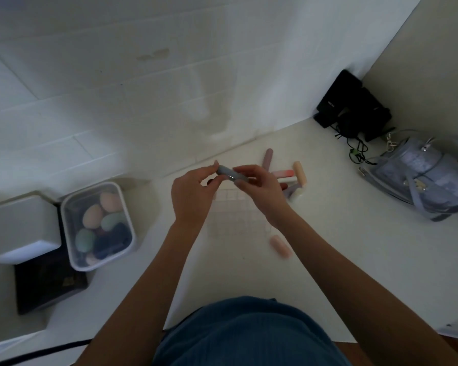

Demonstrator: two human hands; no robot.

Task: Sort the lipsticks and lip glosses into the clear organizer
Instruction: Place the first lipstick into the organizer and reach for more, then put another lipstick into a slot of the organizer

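Observation:
A grey-blue lip tube (229,173) is held level above the table between both hands. My left hand (192,192) pinches its left end and my right hand (259,190) grips its right end. Under the hands lies the clear organizer (232,210), a faint grid of square cells, partly hidden by my wrists. Several loose tubes lie behind it to the right: a mauve tube (267,158), a pink-and-white tube (284,173) and a peach tube (299,172). Another peach tube (281,245) lies alone at the organizer's near right.
A clear tub of makeup sponges (97,225) stands at the left beside a white box (21,228) on a black case (48,283). A pale blue bag (423,178) and a black device with cables (351,105) sit at the back right, near the tiled wall.

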